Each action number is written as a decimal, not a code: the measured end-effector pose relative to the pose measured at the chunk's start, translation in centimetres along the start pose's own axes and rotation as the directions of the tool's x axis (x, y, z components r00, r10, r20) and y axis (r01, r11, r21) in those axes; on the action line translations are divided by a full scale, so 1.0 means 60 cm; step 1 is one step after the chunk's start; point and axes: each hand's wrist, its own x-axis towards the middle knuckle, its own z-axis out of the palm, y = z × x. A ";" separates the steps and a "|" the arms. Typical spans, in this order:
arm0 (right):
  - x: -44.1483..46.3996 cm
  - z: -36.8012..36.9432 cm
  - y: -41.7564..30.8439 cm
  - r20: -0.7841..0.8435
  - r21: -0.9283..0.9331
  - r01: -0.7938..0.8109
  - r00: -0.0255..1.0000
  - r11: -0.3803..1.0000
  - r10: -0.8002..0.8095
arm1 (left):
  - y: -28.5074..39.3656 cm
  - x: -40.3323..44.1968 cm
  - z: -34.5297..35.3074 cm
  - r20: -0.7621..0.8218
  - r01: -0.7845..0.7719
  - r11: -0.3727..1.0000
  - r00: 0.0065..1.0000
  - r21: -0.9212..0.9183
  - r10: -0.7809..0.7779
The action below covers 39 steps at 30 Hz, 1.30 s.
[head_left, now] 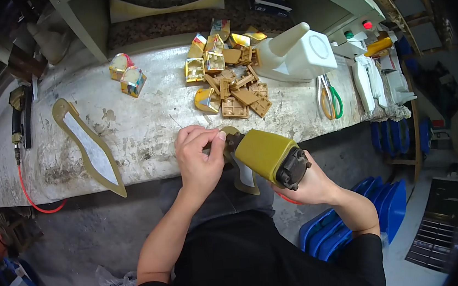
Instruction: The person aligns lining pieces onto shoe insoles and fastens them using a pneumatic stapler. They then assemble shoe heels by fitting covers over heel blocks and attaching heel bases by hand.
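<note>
My right hand (312, 182) grips a yellow-green pneumatic staple gun (266, 156) with a bolted black cap. The tool's nose points left, over an insole (246, 179) with a pale strip along it, which hangs past the table's front edge. My left hand (200, 155) is closed, thumb and forefinger pinched at the far end of that insole beside the nose; the exact contact is partly hidden. A matching insole (88, 145) lies flat on the table to the left. Beyond my hands is a pile of brown plastic blocks (244, 96).
Two colourful heel-shaped blocks (133, 80) sit at the back left. A white bottle (306, 55) lies right of the pile, near scissors (336, 99). A black air tool (17, 116) with a red hose (30, 195) rests far left. Blue stools (357, 213) stand below right.
</note>
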 end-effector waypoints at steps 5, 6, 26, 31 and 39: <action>-0.049 -0.061 0.026 -0.354 0.215 -0.026 0.930 0.976 0.103 | 0.032 -0.032 -0.013 -0.174 -0.115 0.989 0.976 0.095 0.131; -0.062 -0.101 0.020 -0.340 0.367 -0.245 0.862 0.897 0.375 | 0.035 -0.064 -0.020 -0.064 0.173 0.983 0.982 -0.062 -0.176; 0.046 -0.256 0.305 -0.789 -0.417 -0.396 0.604 0.818 -0.110 | -0.134 0.099 -0.359 -0.238 0.507 0.861 0.842 0.039 -0.485; 0.119 0.010 0.066 -0.556 -0.323 0.175 0.760 0.930 -0.336 | -0.104 0.072 -0.321 -0.379 0.336 0.623 0.923 0.706 -0.068; 0.255 0.215 0.091 -0.387 -0.229 0.374 0.812 0.899 -0.436 | -0.129 -0.018 -0.337 -0.406 0.176 0.943 0.868 -0.284 -0.285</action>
